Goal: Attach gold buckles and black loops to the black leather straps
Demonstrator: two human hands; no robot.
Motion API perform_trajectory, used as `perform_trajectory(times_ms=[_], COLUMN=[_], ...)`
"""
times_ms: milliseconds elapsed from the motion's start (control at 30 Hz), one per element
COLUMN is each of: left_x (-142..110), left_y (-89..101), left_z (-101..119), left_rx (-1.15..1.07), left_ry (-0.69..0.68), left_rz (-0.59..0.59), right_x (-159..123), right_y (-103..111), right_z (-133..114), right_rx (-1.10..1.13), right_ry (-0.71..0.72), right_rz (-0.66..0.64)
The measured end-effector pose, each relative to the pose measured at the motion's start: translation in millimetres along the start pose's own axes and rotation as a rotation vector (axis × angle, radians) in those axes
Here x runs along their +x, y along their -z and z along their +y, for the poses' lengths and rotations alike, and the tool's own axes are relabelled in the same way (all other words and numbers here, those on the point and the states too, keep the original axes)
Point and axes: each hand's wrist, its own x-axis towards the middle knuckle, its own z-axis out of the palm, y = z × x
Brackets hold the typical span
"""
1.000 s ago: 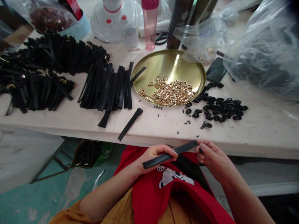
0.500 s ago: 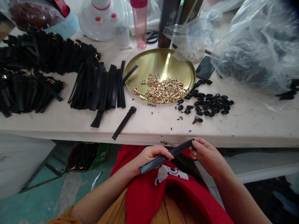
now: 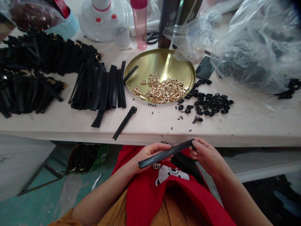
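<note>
A black strap [image 3: 166, 153] is held slantwise over my lap, just off the table's front edge. My right hand [image 3: 203, 153] pinches its upper right end between thumb and fingers. The lower left part lies across my left hand [image 3: 152, 153], whose curled fingers support it from beneath. On the table ahead, a separate black strap with a buckle [image 3: 124, 122] lies near the edge. A round gold tray [image 3: 143, 62] holds a heap of small gold buckles [image 3: 166, 89]. Many small black rings [image 3: 211, 105] lie scattered to its right.
Plain black straps [image 3: 97, 86] are stacked left of the tray, with buckled straps [image 3: 47, 53] piled farther left. Behind stand a pink bottle [image 3: 140, 28] and dark bottles [image 3: 168, 25]. A phone [image 3: 205, 67] and a clear plastic bag [image 3: 258, 56] are at right.
My left thumb has come off the top of the strap, exposing more of its face. The strap's left end has risen slightly; my right hand keeps its pinch.
</note>
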Motion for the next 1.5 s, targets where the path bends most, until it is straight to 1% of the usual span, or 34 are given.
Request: perform_trajectory(times_ms=[100, 200, 267, 300, 333, 400, 433, 467, 500, 533, 600, 667, 733, 833, 967, 1067, 1167, 1233, 1333, 1433, 1500], left_x=[-2.8, -0.3, 4.0, 6.1, 8.0, 10.2, 10.5, 10.3, 9.8, 9.1, 7.9, 6.8, 5.3, 1.6, -1.7, 0.4, 4.4, 6.6, 8.5, 10.1, 11.6], left_y=[2.5, -1.6, -6.8, -9.4, -11.7, -14.4, -14.8, -14.5, -13.6, -12.4, -9.5, -7.4, -6.9, -9.5, -14.4, -15.8, -15.3, -14.9, -14.7, -14.5, -14.0], left_z=[9.6, 21.1, 28.1, 31.1, 33.6, 37.0, 37.7, 37.8, 37.0, 35.7, 31.5, 26.9, 23.3, 20.2, 16.5, 13.5, 13.0, 14.5, 18.7, 23.4, 25.9], left_rx=[0.089, 0.154, 0.327, 0.452, 0.589, 0.843, 0.937, 1.003, 1.046, 1.071, 1.097, 1.098, 1.046, 0.941, 0.934, 0.950, 0.908, 0.832, 0.677, 0.525, 0.452], left_ry=[0.091, 0.196, 0.256, 0.247, 0.193, -0.022, -0.132, -0.210, -0.248, -0.252, -0.218, -0.193, -0.159, -0.108, -0.104, -0.144, -0.146, -0.099, 0.014, 0.120, 0.161], left_rz=[-0.101, -0.237, -0.311, -0.315, -0.290, -0.169, -0.103, -0.058, -0.031, -0.012, 0.046, 0.123, 0.159, 0.136, 0.084, 0.118, 0.161, 0.147, 0.104, 0.057, 0.026], right_x=[-0.8, -1.7, -2.1, -2.1, -2.1, -1.9, -1.8, -1.8, -2.0, -2.2, -3.3, -4.9, -6.8, -9.0, -6.7, -1.8, 2.6, 4.4, 6.1, 7.9, 9.6], right_y=[-2.1, -8.3, -13.6, -15.9, -17.7, -19.6, -19.9, -19.9, -19.8, -19.9, -20.9, -22.7, -24.6, -26.3, -28.6, -32.4, -36.0, -36.5, -33.6, -29.6, -28.0], right_z=[0.8, 3.0, 5.0, 6.0, 6.9, 8.5, 9.3, 10.2, 11.1, 12.0, 13.3, 13.4, 12.7, 12.3, 15.4, 17.2, 15.9, 14.2, 12.5, 12.1, 12.3], right_rx=[-0.009, -0.060, -0.077, -0.069, -0.054, -0.019, -0.004, 0.011, 0.027, 0.043, 0.078, 0.098, 0.105, 0.098, 0.113, 0.144, 0.184, 0.205, 0.202, 0.184, 0.179], right_ry=[-0.020, -0.034, -0.024, -0.012, 0.004, 0.024, 0.024, 0.017, 0.002, -0.013, -0.037, -0.045, -0.039, -0.030, 0.014, 0.063, 0.049, 0.005, -0.050, -0.064, -0.050], right_rz=[-0.017, -0.069, -0.110, -0.122, -0.125, -0.114, -0.102, -0.088, -0.074, -0.062, -0.045, -0.047, -0.054, -0.039, -0.017, -0.005, 0.009, -0.008, -0.038, -0.034, -0.016])
